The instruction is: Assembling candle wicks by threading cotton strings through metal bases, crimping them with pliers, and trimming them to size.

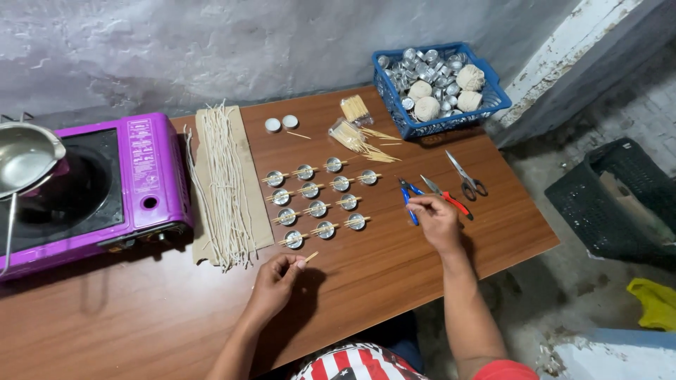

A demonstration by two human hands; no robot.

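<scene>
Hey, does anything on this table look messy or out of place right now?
Mostly tidy: the small metal cups sit in neat rows. Only the toothpick bag looks off, with sticks spilling loose, and one stray stick by the white discs.

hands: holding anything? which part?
Left hand pinches a short wooden stick by its near end. Right hand rests on the blue-handled pliers at the handles; a closed grip cannot be told.

1. Under both hands, the counter (394, 260) is smooth, semi-glossy wood.
2. The left hand (276, 281) pinches a matt wooden stick (310, 257).
3. Just beyond, shiny metal cups (318, 208).
4. By the right hand (436, 219), pliers (408, 200) with blue plastic grips.
</scene>
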